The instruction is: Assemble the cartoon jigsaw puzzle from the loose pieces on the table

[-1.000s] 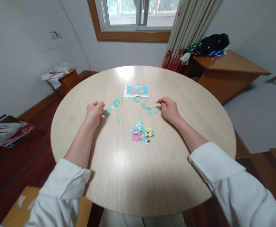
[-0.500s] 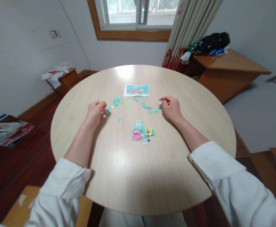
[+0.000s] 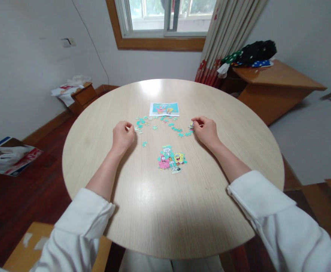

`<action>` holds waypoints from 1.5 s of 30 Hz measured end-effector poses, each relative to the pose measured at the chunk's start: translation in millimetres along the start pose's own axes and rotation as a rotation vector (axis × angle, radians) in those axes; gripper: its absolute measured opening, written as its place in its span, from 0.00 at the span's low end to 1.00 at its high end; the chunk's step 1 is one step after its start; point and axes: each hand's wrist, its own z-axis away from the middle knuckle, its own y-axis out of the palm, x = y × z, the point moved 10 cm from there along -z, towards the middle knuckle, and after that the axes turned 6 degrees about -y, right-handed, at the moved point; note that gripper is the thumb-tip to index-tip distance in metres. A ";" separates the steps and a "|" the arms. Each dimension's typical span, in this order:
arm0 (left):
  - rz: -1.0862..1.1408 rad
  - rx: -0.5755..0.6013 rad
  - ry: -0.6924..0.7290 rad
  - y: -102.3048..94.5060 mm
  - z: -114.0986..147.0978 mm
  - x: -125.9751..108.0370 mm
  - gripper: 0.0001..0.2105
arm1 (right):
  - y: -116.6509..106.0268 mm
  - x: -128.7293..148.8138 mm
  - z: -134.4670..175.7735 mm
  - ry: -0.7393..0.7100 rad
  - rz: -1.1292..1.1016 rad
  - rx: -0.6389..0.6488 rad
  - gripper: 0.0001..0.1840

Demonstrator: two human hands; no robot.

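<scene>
My left hand [image 3: 123, 136] is closed, thumb and fingertips together, at the left end of the loose puzzle pieces [image 3: 139, 123]; anything in its grip is hidden. My right hand [image 3: 207, 132] has its fingers curled at the right end of the scatter, the fingertips touching a few colourful puzzle pieces [image 3: 191, 126]. Whether one is pinched there is too small to tell. Between and nearer than the hands lies a partly joined jigsaw [image 3: 171, 159] with pink, pale blue and yellow cartoon figures. One small turquoise piece [image 3: 144, 144] lies apart, left of it.
A reference picture [image 3: 164, 109] lies flat behind the pieces on the round wooden table [image 3: 165, 215]. Beyond the table are a window, a curtain [image 3: 222, 36] and a wooden cabinet [image 3: 275, 79] with cloths on top. A wooden stool [image 3: 26, 251] stands at lower left.
My left hand has shifted right, over the spot where turquoise pieces showed at its fingertips. My right hand stays at the right-hand pieces, its fingers drawn slightly closer together.
</scene>
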 end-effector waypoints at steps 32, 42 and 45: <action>-0.435 0.412 0.312 60.3 37.1 -43.1 0.17 | 16.3 -3.8 2.2 0.009 -0.107 0.061 0.09; -0.391 0.241 0.245 42.1 23.3 -39.0 0.09 | 15.4 -4.6 2.2 0.005 -0.164 0.042 0.08; -0.427 0.268 0.213 44.9 22.9 -34.4 0.12 | 14.2 -3.0 2.0 0.003 -0.176 0.037 0.06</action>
